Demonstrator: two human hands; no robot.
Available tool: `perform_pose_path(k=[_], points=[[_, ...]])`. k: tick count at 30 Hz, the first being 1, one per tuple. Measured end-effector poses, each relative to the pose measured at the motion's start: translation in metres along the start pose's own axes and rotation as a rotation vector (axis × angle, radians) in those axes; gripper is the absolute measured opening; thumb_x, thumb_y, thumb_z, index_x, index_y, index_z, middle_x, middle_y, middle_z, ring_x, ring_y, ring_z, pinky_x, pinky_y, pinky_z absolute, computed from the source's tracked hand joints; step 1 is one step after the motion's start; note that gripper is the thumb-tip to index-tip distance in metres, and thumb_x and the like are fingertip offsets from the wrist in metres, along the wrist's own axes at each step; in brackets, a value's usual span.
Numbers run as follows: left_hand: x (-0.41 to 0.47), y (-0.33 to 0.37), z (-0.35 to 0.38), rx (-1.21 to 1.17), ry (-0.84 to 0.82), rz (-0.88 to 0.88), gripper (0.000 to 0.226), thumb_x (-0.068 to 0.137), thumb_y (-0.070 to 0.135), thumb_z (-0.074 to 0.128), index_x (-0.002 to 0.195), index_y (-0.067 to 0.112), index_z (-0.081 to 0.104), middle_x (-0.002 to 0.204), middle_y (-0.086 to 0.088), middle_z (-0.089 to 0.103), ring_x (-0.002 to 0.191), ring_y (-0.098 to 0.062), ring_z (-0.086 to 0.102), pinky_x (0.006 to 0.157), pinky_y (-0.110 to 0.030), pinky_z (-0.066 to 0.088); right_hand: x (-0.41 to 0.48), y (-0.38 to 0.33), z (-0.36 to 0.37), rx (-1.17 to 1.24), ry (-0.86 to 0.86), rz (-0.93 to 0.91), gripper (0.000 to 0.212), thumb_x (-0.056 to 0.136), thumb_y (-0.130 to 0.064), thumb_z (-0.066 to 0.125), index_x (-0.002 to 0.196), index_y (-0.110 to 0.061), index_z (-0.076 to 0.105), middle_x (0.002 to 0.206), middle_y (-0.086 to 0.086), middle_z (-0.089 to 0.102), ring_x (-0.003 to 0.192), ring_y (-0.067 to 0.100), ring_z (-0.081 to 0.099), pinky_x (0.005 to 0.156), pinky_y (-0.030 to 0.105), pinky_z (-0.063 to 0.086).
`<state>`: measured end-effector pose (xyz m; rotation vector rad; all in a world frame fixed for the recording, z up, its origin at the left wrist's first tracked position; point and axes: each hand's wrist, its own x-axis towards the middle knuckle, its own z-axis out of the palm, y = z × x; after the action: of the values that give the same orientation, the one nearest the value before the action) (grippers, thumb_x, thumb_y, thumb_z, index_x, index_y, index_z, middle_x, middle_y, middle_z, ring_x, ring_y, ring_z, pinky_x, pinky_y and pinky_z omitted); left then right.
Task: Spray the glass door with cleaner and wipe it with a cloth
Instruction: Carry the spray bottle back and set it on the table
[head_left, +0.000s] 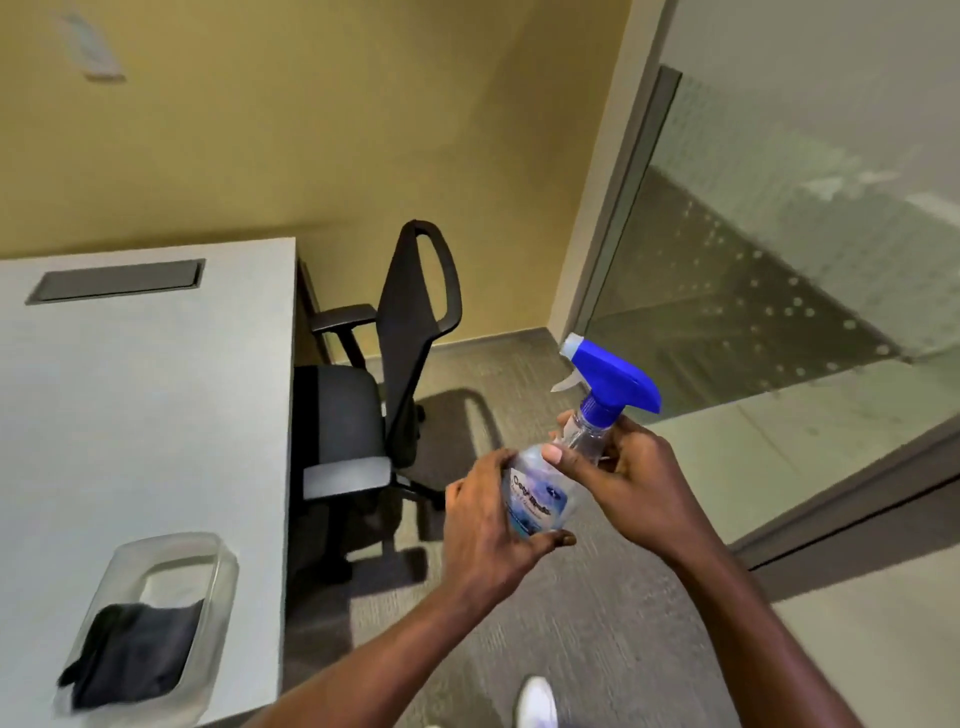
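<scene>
In mid-air at the centre of the view, above grey carpet: clear spray bottle, tilted, base toward 7 o'clock, blue trigger head toward 1 o'clock, white nozzle facing about 10 o'clock. Held from both sides at once.

Round the labelled body, the left grip, arm from 6 o'clock: fingers curled over the far side, thumb hooked under the base end. Round the clear neck just under the blue collar, the right grip, arm from 4 o'clock: fingers closed behind the neck, thumb laid across the bottle's shoulder. Thumb tip just beside the left fingertips; touching or not, cannot tell. White trigger lever apart from both grips.

At 2 o'clock from the bottle, well apart: glass door, grey-framed, dotted frosted band across it.

At 8 o'clock, well apart from either grip: dark cloth, crumpled in a clear plastic tub on the pale worktop, one corner draped over the tub's near rim. Farther back on the worktop, at 10 o'clock, dark cable hatch.

Between worktop and door, black office chair, just beside the worktop's edge, yellow wall behind. At 6 o'clock, on the bottom edge, white shoe.
</scene>
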<state>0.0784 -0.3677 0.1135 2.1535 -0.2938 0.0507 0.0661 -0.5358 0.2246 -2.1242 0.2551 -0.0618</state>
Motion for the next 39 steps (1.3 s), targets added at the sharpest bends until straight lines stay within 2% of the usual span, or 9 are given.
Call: perform_pose_path(k=[6,11,15,18,22,27,29,32,39], points=[[0.0,-0.027,-0.026,-0.006,0.155,-0.13,0.102,0.069,0.07,0.095,0.149,0.017,0.06,0.138,0.004,0.072,0.124,-0.015,0.069,0.116,-0.043,0.05,0.038,-0.018,0.041,-0.068,-0.218,-0.1,0.047,0.088,-0.048,0.082,0.126,-0.021,0.071,0.109,-0.006,0.079,0.094,0.001,0.075,0.074,0.015,0.057],[0.0,-0.042,-0.045,-0.001,0.296,-0.292,0.098,0.074,0.068,0.09,0.151,0.015,0.06,0.14,0.0,0.073,0.126,-0.019,0.07,0.116,-0.045,0.054,0.068,-0.029,0.08,-0.124,-0.38,-0.211,0.046,0.088,-0.052,0.082,0.123,-0.023,0.071,0.105,-0.007,0.08,0.092,0.005,0.076,0.08,0.026,0.064],[-0.004,-0.061,-0.062,0.015,0.396,-0.412,0.097,0.072,0.053,0.102,0.149,0.013,0.061,0.138,-0.006,0.075,0.124,-0.025,0.072,0.115,-0.051,0.057,0.086,-0.035,0.12,-0.141,-0.484,-0.314,0.042,0.088,-0.053,0.081,0.117,-0.023,0.072,0.093,-0.013,0.076,0.084,0.001,0.075,0.074,0.019,0.061],[-0.017,-0.077,-0.081,0.062,0.452,-0.482,0.1,0.073,0.054,0.102,0.151,0.007,0.061,0.141,-0.011,0.075,0.127,-0.028,0.074,0.118,-0.051,0.055,0.086,-0.046,0.155,-0.129,-0.564,-0.373,0.045,0.088,-0.05,0.082,0.119,-0.019,0.071,0.097,-0.006,0.078,0.087,0.004,0.075,0.077,0.025,0.064],[-0.038,-0.096,-0.112,0.127,0.465,-0.566,0.106,0.074,0.057,0.101,0.158,0.011,0.054,0.152,-0.006,0.071,0.138,-0.025,0.069,0.126,-0.043,0.047,0.08,-0.065,0.2,-0.169,-0.667,-0.43,0.045,0.087,-0.053,0.08,0.113,-0.017,0.073,0.089,-0.01,0.074,0.071,-0.007,0.069,0.058,0.007,0.052],[-0.059,-0.136,-0.149,0.209,0.487,-0.652,0.11,0.08,0.055,0.097,0.167,0.013,0.044,0.166,-0.009,0.06,0.153,-0.03,0.057,0.131,-0.042,0.04,0.075,-0.086,0.265,-0.203,-0.727,-0.475,0.054,0.082,-0.064,0.073,0.103,-0.014,0.069,0.086,0.002,0.077,0.075,0.019,0.074,0.072,0.044,0.066],[-0.068,-0.157,-0.163,0.22,0.471,-0.706,0.115,0.085,0.059,0.091,0.175,0.018,0.031,0.176,-0.008,0.047,0.161,-0.032,0.046,0.134,-0.047,0.039,0.077,-0.091,0.291,-0.224,-0.715,-0.506,0.047,0.083,-0.064,0.077,0.101,-0.022,0.066,0.087,-0.009,0.075,0.077,0.009,0.073,0.071,0.036,0.065],[-0.089,-0.198,-0.187,0.256,0.415,-0.814,0.127,0.085,0.07,0.086,0.178,0.018,0.017,0.181,-0.01,0.035,0.165,-0.034,0.036,0.134,-0.049,0.031,0.087,-0.104,0.331,-0.265,-0.655,-0.591,0.038,0.083,-0.065,0.081,0.087,-0.037,0.056,0.074,-0.027,0.061,0.071,-0.009,0.061,0.059,0.013,0.044],[-0.143,-0.292,-0.239,0.437,0.302,-1.071,0.159,0.068,0.096,0.076,0.178,0.007,0.004,0.189,-0.022,0.0,0.179,-0.038,0.003,0.145,-0.052,0.006,0.124,-0.128,0.431,-0.253,-0.644,-0.494,0.037,0.087,-0.058,0.081,0.1,-0.031,0.058,0.085,-0.014,0.068,0.075,0.011,0.07,0.068,0.035,0.059]])
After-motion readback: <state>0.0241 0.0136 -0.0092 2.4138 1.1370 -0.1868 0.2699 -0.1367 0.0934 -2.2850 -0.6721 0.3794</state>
